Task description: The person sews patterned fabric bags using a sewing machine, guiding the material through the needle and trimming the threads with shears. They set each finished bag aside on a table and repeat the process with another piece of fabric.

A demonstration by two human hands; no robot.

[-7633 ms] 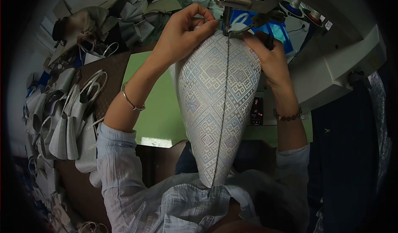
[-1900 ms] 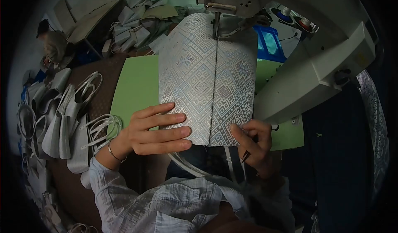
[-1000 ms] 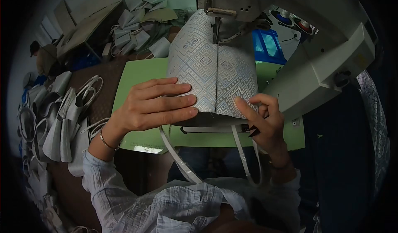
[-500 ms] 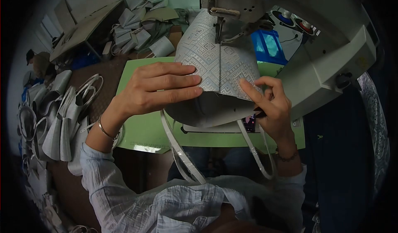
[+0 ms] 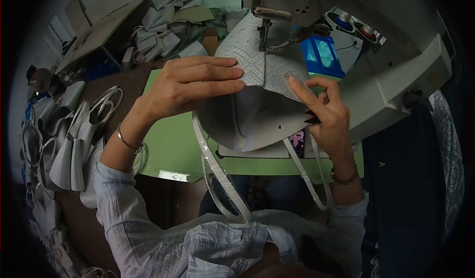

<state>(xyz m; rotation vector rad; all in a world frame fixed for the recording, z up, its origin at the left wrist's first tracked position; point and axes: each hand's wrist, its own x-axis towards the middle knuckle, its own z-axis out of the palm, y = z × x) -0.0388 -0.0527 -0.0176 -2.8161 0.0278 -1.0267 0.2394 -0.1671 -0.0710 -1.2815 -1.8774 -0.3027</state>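
In the head view, a patterned fabric bag [image 5: 252,65] is held up under the needle of a grey sewing machine [image 5: 391,80], its open mouth turned toward the wearer so that the plain grey lining is seen. The left hand [image 5: 190,87] is laid flat on the bag's left panel, its fingers [image 5: 217,75] pressed together and stretched out along the patterned cloth near the seam. The right hand [image 5: 329,117] is set at the bag's right edge, where the cloth is pinched between thumb and forefinger; a small dark tool is seen against that palm. Two pale handle straps [image 5: 220,174] are hung down from the bag's mouth. A green mat [image 5: 170,144] is spread on the counter [image 5: 131,87] beneath. Finished grey bags [image 5: 74,144] are stacked at the left, and fabric pieces [image 5: 168,25] are heaped beyond.
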